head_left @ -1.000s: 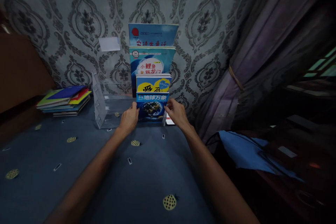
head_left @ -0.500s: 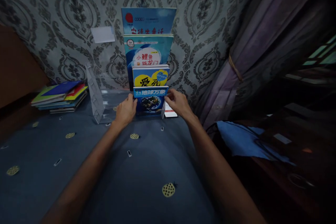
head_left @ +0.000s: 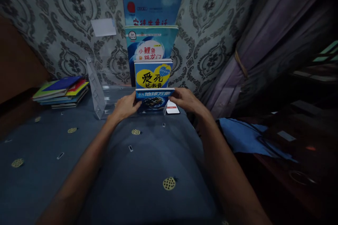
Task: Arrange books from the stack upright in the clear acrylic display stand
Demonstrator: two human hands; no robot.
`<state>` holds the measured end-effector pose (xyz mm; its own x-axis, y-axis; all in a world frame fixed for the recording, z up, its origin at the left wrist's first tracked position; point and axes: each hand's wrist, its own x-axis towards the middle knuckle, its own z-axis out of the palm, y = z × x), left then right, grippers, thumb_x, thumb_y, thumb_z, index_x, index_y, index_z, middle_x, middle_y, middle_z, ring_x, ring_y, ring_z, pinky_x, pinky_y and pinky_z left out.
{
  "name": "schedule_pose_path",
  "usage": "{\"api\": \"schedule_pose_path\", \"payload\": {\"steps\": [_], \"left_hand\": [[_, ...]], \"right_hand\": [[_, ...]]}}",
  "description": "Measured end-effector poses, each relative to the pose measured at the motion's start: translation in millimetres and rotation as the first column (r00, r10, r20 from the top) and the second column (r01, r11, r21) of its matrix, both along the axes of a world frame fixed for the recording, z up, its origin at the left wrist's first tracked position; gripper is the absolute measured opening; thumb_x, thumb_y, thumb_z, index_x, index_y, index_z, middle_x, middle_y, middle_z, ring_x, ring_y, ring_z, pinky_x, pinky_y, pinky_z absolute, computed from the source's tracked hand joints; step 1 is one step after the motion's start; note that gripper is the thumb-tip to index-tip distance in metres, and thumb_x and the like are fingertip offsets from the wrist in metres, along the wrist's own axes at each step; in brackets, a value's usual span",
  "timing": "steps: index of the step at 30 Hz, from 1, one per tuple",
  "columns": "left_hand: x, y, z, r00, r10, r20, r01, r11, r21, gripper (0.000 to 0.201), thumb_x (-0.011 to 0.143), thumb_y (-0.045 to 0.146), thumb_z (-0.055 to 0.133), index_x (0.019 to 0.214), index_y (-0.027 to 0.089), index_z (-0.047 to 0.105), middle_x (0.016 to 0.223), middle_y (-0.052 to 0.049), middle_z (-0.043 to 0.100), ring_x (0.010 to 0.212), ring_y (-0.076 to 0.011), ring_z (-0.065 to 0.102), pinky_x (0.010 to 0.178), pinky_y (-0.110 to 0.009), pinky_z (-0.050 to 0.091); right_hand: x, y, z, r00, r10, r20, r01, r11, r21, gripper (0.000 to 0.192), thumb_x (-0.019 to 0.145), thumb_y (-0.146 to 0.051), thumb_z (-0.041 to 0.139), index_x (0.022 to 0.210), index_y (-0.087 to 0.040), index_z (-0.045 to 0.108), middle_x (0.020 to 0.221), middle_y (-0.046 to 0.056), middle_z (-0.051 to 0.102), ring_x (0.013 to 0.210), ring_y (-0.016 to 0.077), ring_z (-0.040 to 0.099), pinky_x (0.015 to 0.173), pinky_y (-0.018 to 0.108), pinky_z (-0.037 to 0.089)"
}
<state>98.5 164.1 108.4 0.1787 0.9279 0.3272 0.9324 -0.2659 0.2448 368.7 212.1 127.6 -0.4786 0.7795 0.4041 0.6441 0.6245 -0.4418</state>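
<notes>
Two-sided grip: left hand [head_left: 125, 107] and right hand [head_left: 186, 100] hold the front book [head_left: 153, 102] by its edges, seemingly balancing it in dim light.

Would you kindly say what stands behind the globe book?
Behind the globe book rise a yellow-heart book, a teal book and a blue book; their lower covers are hidden.

Dim, bluish light leaves the right side nearly black, while the phone screen [head_left: 173, 108] glows and outer edges blur.

A tied purple curtain [head_left: 253, 51] hangs against patterned wallpaper [head_left: 211, 14] near a blue cloth [head_left: 241, 136].
</notes>
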Motion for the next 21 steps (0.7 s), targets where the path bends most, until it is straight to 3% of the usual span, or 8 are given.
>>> {"api": "schedule_pose_path", "payload": {"steps": [13, 15, 17, 19, 21], "left_hand": [[-14, 4, -4.3, 0.992, -0.098, 0.076, 0.100, 0.995, -0.028, 0.034, 0.087, 0.042, 0.060, 0.116, 0.023, 0.061, 0.100, -0.006, 0.075, 0.091, -0.0270, 0.071, 0.078, -0.036, 0.052], [-23, 6, -3.0, 0.983, -0.148, 0.106, 0.153, 0.987, -0.047, 0.040, 0.085, 0.044, 0.063, 0.119, 0.024, 0.060, 0.105, -0.007, 0.074, 0.093, -0.0263, 0.070, 0.080, -0.036, 0.053], [-34, 6, 0.8, 0.963, -0.219, 0.157, 0.234, 0.969, -0.080, 0.042, 0.082, 0.042, 0.066, 0.119, 0.023, 0.061, 0.106, -0.007, 0.074, 0.095, -0.0248, 0.070, 0.081, -0.034, 0.053], [-46, 6, 6.5, 0.927, -0.278, 0.253, 0.309, 0.947, -0.091, 0.036, 0.083, 0.039, 0.065, 0.114, 0.021, 0.064, 0.102, -0.006, 0.074, 0.094, -0.0225, 0.070, 0.080, -0.031, 0.054], [-57, 5, 13.0, 0.869, -0.304, 0.390, 0.350, 0.936, -0.050, 0.032, 0.085, 0.041, 0.062, 0.107, 0.018, 0.066, 0.096, -0.006, 0.073, 0.089, -0.0203, 0.070, 0.076, -0.029, 0.055]], "right_hand": [[7, -5, 5.9, 0.997, 0.061, 0.045, -0.055, 0.991, -0.121, 0.016, 0.083, -0.023, 0.062, 0.096, -0.018, 0.069, 0.086, 0.004, 0.074, 0.077, 0.0186, 0.067, 0.066, 0.025, 0.049], [12, -6, 6.9, 0.996, 0.076, 0.051, -0.067, 0.986, -0.156, 0.025, 0.082, -0.025, 0.066, 0.106, -0.019, 0.069, 0.092, 0.005, 0.074, 0.080, 0.0199, 0.069, 0.068, 0.027, 0.052], [19, -7, 8.4, 0.995, 0.067, 0.076, -0.052, 0.982, -0.184, 0.047, 0.078, -0.030, 0.074, 0.122, -0.020, 0.065, 0.097, 0.007, 0.075, 0.084, 0.0222, 0.070, 0.070, 0.030, 0.055], [27, -9, 11.9, 0.995, 0.033, 0.099, -0.017, 0.988, -0.154, 0.061, 0.077, -0.036, 0.077, 0.134, -0.021, 0.060, 0.100, 0.010, 0.075, 0.088, 0.0248, 0.071, 0.074, 0.033, 0.056], [33, -16, 19.2, 0.993, -0.003, 0.120, 0.013, 0.996, -0.083, 0.063, 0.079, -0.044, 0.075, 0.136, -0.023, 0.059, 0.106, 0.012, 0.075, 0.091, 0.0278, 0.072, 0.074, 0.037, 0.056]]}}
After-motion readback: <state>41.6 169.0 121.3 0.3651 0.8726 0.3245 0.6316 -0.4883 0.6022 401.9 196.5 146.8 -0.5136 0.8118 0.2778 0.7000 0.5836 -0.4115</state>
